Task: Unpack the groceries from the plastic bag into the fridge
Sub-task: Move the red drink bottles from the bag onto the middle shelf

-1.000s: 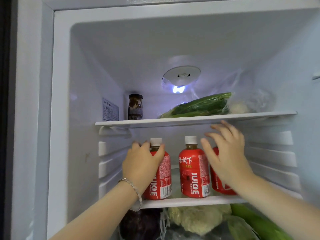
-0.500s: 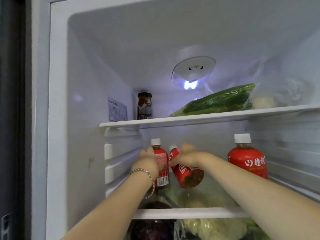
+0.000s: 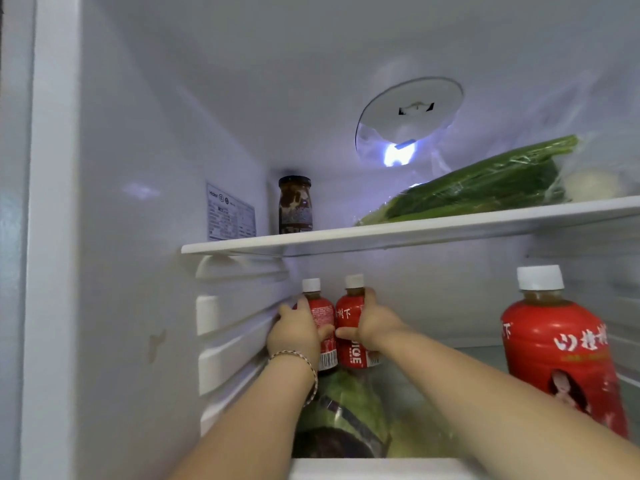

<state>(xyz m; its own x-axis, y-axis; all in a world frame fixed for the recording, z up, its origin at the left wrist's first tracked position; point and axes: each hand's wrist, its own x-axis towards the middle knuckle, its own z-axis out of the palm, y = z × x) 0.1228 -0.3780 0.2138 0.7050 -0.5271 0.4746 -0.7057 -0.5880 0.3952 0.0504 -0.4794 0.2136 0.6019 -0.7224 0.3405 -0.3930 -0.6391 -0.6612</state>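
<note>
Two juice bottles now stand upright at the shelf's back-left, the tilted one righted; left hand [image 3: 294,336] wraps the left bottle [image 3: 320,327], right hand [image 3: 375,325] the right bottle [image 3: 349,336], fingers seemingly closed; that pair looks stowed.

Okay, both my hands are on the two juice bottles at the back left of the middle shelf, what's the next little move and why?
Probably let go and draw both hands back. The left hand and right hand each wrap a red bottle, the left bottle and right bottle, both upright, side by side near the back wall. The front bottle stands apart.
</note>
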